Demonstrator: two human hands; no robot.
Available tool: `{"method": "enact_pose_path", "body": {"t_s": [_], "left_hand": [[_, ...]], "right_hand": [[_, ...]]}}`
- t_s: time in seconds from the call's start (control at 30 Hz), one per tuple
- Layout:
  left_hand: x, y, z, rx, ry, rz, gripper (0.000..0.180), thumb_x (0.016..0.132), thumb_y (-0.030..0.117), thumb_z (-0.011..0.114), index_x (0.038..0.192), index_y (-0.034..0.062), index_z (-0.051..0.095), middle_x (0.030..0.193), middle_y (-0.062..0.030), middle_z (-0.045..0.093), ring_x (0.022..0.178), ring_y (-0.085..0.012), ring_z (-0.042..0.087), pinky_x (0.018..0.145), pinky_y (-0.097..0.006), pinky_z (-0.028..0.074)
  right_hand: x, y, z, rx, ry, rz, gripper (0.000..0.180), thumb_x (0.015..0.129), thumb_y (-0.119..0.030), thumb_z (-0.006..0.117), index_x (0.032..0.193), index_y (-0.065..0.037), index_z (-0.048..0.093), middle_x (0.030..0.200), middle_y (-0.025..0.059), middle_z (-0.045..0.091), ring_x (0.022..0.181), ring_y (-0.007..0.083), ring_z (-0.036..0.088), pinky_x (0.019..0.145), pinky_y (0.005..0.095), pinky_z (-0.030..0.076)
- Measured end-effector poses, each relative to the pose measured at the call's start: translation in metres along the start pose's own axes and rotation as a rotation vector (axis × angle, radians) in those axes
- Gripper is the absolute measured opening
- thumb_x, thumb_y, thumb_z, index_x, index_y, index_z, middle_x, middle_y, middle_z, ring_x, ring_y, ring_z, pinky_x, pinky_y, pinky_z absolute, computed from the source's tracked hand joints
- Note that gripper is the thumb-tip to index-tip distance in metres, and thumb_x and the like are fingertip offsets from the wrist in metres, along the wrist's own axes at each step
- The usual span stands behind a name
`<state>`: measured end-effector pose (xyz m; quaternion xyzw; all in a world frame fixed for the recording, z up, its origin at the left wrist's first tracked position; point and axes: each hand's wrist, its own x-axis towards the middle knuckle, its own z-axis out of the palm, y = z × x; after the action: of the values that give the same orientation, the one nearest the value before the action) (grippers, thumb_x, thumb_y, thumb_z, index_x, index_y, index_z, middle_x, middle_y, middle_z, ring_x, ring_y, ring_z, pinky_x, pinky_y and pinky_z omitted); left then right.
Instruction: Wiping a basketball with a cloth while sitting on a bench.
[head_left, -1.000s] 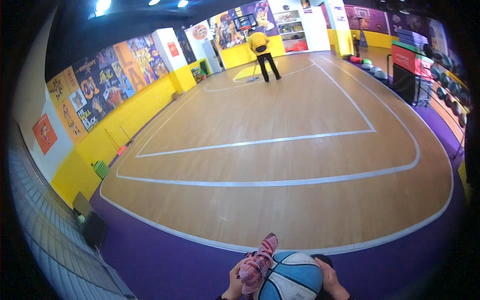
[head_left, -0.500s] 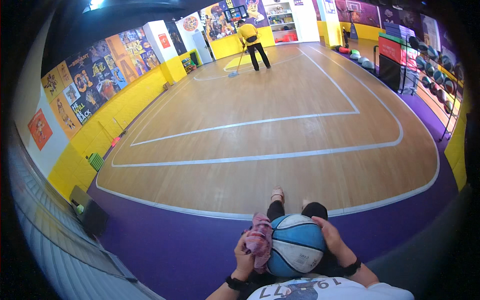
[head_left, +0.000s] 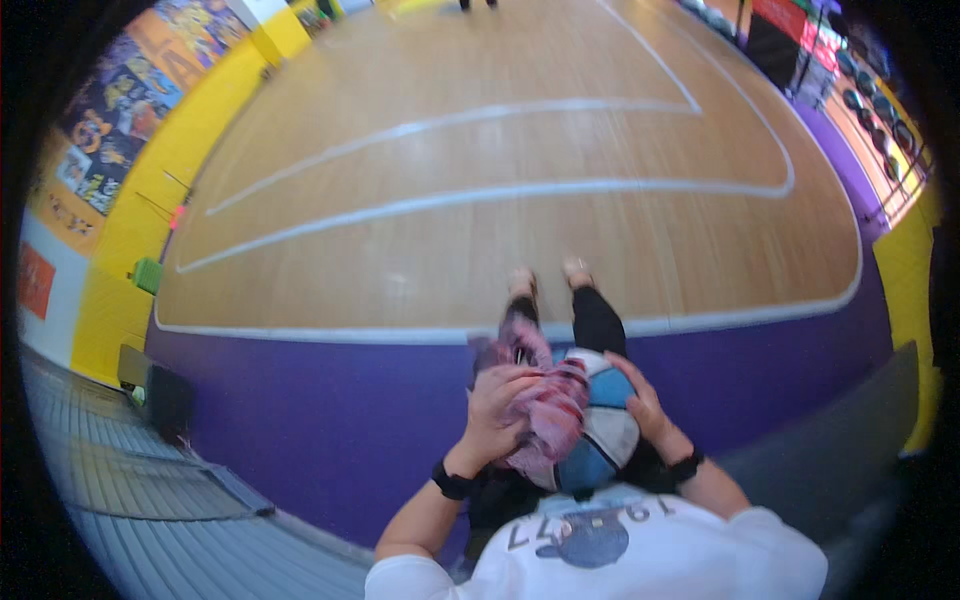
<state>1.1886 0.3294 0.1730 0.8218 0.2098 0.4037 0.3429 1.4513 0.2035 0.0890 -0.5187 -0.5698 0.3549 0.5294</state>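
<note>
A blue and white basketball (head_left: 612, 425) rests in my lap, between my body and my outstretched legs. My left hand (head_left: 494, 408) is closed round a crumpled pink and dark checked cloth (head_left: 558, 412), which lies against the ball's left and upper side and covers much of it. Some of the cloth sticks out beyond my fingers toward my knee. On the opposite side, my right hand (head_left: 648, 408) grips the ball, its fingers laid along the upper right curve.
A wooden court floor (head_left: 470, 235) with white lines lies ahead, bordered by purple flooring (head_left: 300, 400). At lower left are grey ribbed panels (head_left: 120, 470) and a dark box (head_left: 168, 400). A ball rack (head_left: 880, 125) stands far right. A person's legs (head_left: 478, 4) show at the top.
The view has tipped down, so the co-worker is mostly cut off. My left hand has brought the cloth over the ball's upper left; the right hand stays on its right side.
</note>
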Motion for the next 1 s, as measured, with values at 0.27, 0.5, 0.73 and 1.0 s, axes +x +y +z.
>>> {"method": "enact_pose_path", "body": {"t_s": [0.27, 0.5, 0.73, 1.0], "left_hand": [[-0.062, -0.016, -0.003, -0.355, 0.29, -0.516, 0.035, 0.085, 0.019, 0.068, 0.115, 0.003, 0.063, 0.111, -0.0133, 0.067, 0.107, -0.0277, 0.061, 0.094, -0.039, 0.047], [-0.078, -0.043, -0.015, -0.141, 0.029, -0.765, 0.032, 0.083, 0.016, 0.07, 0.112, 0.0025, 0.065, 0.112, -0.0111, 0.067, 0.106, -0.0229, 0.061, 0.095, -0.038, 0.047], [-0.054, -0.02, -0.011, -0.178, 0.103, -0.335, 0.033, 0.083, 0.005, 0.068, 0.115, -0.0002, 0.064, 0.118, -0.0108, 0.066, 0.108, -0.0218, 0.062, 0.095, -0.034, 0.048], [-0.003, -0.028, -0.057, -0.61, 0.353, -0.506, 0.038, 0.09, 0.014, 0.064, 0.125, 0.0013, 0.059, 0.125, -0.0109, 0.06, 0.109, -0.0201, 0.056, 0.094, -0.036, 0.046]], "right_hand": [[0.01, -0.032, 0.02, 0.052, -0.067, 0.177, 0.086, 0.087, -0.065, 0.05, 0.144, -0.001, 0.041, 0.148, 0.0186, 0.041, 0.14, 0.0316, 0.036, 0.115, 0.04, 0.024], [0.011, -0.029, 0.022, 0.195, -0.121, 0.345, 0.086, 0.085, -0.067, 0.052, 0.145, -0.006, 0.042, 0.149, 0.0158, 0.041, 0.14, 0.0291, 0.036, 0.115, 0.0381, 0.025], [-0.008, -0.033, 0.024, 0.018, -0.068, 0.129, 0.076, 0.091, -0.057, 0.051, 0.145, -0.005, 0.041, 0.147, 0.0164, 0.043, 0.137, 0.0293, 0.04, 0.114, 0.0372, 0.028], [-0.014, -0.028, 0.015, -0.015, -0.084, 0.158, 0.069, 0.098, -0.049, 0.049, 0.148, -0.004, 0.036, 0.147, 0.0175, 0.043, 0.137, 0.0282, 0.04, 0.114, 0.0372, 0.027]]}}
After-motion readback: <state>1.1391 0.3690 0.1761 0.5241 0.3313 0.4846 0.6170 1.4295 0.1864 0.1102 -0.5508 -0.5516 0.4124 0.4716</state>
